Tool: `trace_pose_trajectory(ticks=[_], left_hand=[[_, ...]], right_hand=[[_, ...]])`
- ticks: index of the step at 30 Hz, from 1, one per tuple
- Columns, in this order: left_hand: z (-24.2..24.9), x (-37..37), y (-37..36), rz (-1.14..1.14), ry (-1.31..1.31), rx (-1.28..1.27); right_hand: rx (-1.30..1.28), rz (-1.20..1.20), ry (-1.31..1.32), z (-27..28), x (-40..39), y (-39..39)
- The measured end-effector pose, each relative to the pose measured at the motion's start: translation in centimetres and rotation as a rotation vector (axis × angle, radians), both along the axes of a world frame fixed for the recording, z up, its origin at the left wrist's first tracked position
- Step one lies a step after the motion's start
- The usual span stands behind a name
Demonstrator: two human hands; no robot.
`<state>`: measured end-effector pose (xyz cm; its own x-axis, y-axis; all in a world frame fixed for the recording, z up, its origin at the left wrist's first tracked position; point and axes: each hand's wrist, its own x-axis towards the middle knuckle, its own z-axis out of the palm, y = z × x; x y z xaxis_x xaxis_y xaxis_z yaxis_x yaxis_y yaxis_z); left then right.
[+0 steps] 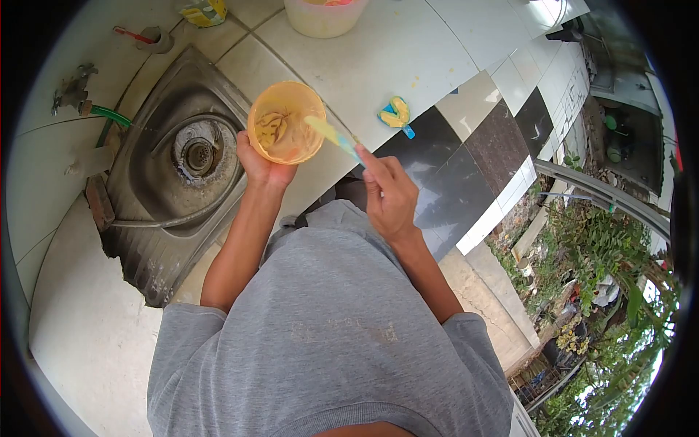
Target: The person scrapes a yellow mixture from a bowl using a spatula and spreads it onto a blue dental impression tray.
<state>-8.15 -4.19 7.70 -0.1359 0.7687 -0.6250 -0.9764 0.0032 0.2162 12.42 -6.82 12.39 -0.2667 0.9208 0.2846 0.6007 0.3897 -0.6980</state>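
My left hand (pixel 263 164) is wrapped round the lower side of a pale orange mixing bowl (pixel 300 99), which is tilted so its inside faces me. Streaks of yellow-brown paste (pixel 272 128) cling to the bowl's inner wall. In my right hand (pixel 391 191) is a spatula (pixel 336 136), light blue toward the grip and coated with yellow paste along the blade. The blade's tip overlaps the right side of the bowl's mouth. To the right, on the counter's edge, lies a blue dental impression tray (pixel 408 131) filled with yellow material (pixel 395 113).
A steel sink (pixel 145 197) with a hose running into it is at the left, beside a tap (pixel 75 91). At the back of the tiled counter (pixel 349 65) stand a whitish tub (pixel 320 25), a yellow packet (pixel 206 13) and a cup holding a red-handled brush (pixel 154 40).
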Motion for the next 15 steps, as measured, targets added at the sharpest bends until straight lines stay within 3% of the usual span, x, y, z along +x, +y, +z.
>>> trace_pose_trajectory(ticks=[4,7,15], left_hand=[[-0.8,1.4,0.1,-0.013,-0.142,0.058],[-0.4,1.2,0.6,0.008,-0.126,0.076],[-0.4,-1.5,0.6,0.088,0.001,0.046]], right_hand=[[0.001,0.069,-0.056,-1.1,-1.8,0.0],[-0.118,0.060,-0.101,-0.6,1.9,-1.6],[-0.081,-0.354,-0.218,-2.7,10.3,-0.2]])
